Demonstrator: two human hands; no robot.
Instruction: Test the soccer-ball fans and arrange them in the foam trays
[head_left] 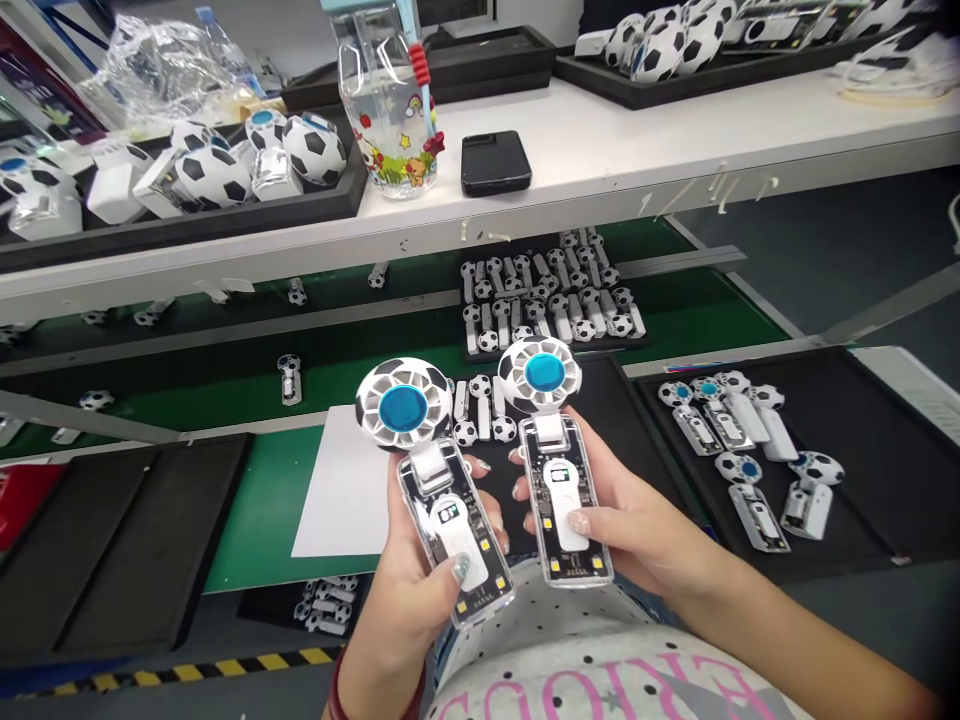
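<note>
The left hand (409, 575) had its fingers wrapped round the handle of the left fan (431, 468), and the right hand (634, 525) gripped the right fan (550, 428) likewise; both fans were held up before the person's body, football-patterned heads at the far end. The left fan's long axis slanted from far left to near right, while the right fan pointed more nearly straight away, its far end leaning slightly left. Each fan lay against its own hand, the two handles side by side but apart, between the palms. Each thumb lay over a white front panel, nearer the person than a small lit display; whether it was pressing, one could not tell. On the right, a black tray (862, 510) bearing several fans was nearer the right hand; a white sheet (337, 490) lay beside the left.
</note>
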